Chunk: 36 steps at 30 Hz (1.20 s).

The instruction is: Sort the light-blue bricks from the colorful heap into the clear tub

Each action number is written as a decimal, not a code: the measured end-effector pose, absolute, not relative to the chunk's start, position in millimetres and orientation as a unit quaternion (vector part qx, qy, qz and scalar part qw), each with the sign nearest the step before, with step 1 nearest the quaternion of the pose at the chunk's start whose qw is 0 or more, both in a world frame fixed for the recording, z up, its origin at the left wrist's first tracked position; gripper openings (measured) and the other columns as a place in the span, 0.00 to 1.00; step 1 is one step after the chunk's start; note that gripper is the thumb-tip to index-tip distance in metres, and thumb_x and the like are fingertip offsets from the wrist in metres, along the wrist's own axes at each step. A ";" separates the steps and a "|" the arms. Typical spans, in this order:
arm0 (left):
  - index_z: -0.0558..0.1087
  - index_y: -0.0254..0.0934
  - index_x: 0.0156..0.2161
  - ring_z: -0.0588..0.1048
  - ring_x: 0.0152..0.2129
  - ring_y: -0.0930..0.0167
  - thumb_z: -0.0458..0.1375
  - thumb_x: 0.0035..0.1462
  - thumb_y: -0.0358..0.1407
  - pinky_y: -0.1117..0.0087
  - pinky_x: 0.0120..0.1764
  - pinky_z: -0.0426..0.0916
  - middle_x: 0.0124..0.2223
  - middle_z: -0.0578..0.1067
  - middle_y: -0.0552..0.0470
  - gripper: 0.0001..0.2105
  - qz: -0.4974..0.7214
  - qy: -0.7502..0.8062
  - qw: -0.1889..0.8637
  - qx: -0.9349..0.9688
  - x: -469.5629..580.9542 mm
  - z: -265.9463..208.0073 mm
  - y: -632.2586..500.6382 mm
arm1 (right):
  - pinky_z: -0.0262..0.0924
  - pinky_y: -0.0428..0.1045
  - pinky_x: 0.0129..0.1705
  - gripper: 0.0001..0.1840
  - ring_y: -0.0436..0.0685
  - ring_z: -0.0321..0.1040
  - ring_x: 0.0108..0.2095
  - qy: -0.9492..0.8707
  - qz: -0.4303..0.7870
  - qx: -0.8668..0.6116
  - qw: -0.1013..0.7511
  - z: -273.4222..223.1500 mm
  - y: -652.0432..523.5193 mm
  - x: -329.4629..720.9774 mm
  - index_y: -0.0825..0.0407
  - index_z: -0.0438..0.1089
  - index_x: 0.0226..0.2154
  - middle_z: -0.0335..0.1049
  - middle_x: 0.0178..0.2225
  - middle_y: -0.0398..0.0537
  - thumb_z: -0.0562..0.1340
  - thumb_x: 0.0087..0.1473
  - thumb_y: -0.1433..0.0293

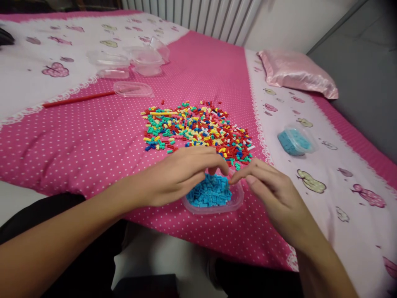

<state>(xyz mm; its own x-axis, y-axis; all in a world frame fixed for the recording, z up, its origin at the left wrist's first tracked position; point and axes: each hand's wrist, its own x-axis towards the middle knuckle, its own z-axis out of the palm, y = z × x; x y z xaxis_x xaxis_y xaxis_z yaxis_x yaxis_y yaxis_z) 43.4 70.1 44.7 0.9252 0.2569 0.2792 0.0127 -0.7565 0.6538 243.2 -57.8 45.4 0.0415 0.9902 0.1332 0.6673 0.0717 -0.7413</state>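
Observation:
A clear plastic container (238, 203) holds a heap of small light-blue building bricks (211, 192) and sits near the bed's front edge. My left hand (192, 171) reaches over its far left side, fingers loosely bent above the bricks and thumb apart from them. Over the container's right rim, my right hand (269, 182) has its index finger bent toward the bricks, with the thumb tip apart. Nothing shows held in either hand, though some fingertips are partly hidden. Just beyond lies a spread pile of small mixed-colour building bricks (198, 128).
Another container of blue bricks (294, 140) stands to the right. Several clear empty containers (144, 58) lie at the back left, near a clear lid (133, 89) and a red stick (79, 99). A pink pillow (297, 72) rests at the back right of the bed (93, 145).

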 end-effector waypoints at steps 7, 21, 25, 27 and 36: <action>0.69 0.39 0.54 0.73 0.50 0.73 0.45 0.68 0.29 0.71 0.54 0.66 0.54 0.75 0.49 0.15 0.152 0.049 0.392 0.906 44.8 40.1 67.8 | 0.55 0.49 0.35 0.08 0.51 0.63 0.34 -0.570 0.299 -0.635 0.427 32.3 -53.4 240.0 0.48 0.64 0.36 0.63 0.32 0.42 0.51 0.65 0.72; 0.75 0.37 0.45 0.78 0.33 0.77 0.52 0.68 0.35 0.79 0.35 0.66 0.39 0.81 0.54 0.10 0.232 0.081 0.320 0.915 56.1 24.3 74.6 | 0.48 0.47 0.23 0.14 0.49 0.55 0.21 -0.604 0.153 -0.665 0.412 31.7 -49.7 240.4 0.50 0.66 0.28 0.61 0.20 0.38 0.64 0.60 0.59; 0.74 0.35 0.46 0.78 0.38 0.77 0.51 0.68 0.31 0.78 0.39 0.68 0.42 0.80 0.52 0.09 0.277 0.086 0.348 0.891 55.1 31.3 73.0 | 0.49 0.47 0.24 0.05 0.48 0.56 0.21 -0.628 0.114 -0.662 0.392 35.8 -48.6 238.9 0.50 0.74 0.33 0.67 0.25 0.40 0.65 0.59 0.66; 0.73 0.35 0.47 0.78 0.40 0.77 0.50 0.67 0.28 0.79 0.42 0.69 0.44 0.80 0.52 0.10 0.293 0.069 0.367 0.880 55.0 32.9 72.0 | 0.52 0.47 0.25 0.03 0.48 0.57 0.22 -0.636 0.105 -0.661 0.384 35.7 -48.6 237.4 0.48 0.76 0.36 0.71 0.29 0.40 0.64 0.59 0.69; 0.72 0.34 0.48 0.77 0.48 0.75 0.48 0.67 0.26 0.75 0.50 0.70 0.49 0.79 0.50 0.12 0.320 0.102 0.356 0.872 54.4 27.6 75.6 | 0.66 0.51 0.44 0.12 0.55 0.73 0.42 -0.695 0.135 -0.626 0.328 32.9 -47.8 229.5 0.47 0.77 0.41 0.77 0.42 0.45 0.59 0.62 0.75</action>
<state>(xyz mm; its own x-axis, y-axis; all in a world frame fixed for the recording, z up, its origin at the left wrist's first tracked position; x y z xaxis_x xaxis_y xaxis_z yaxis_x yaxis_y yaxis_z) 54.4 75.6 27.6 0.7742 0.4060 0.4856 -0.0495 -0.7260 0.6859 229.5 -47.8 32.9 -0.0024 0.9581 0.2863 0.7813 0.1805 -0.5974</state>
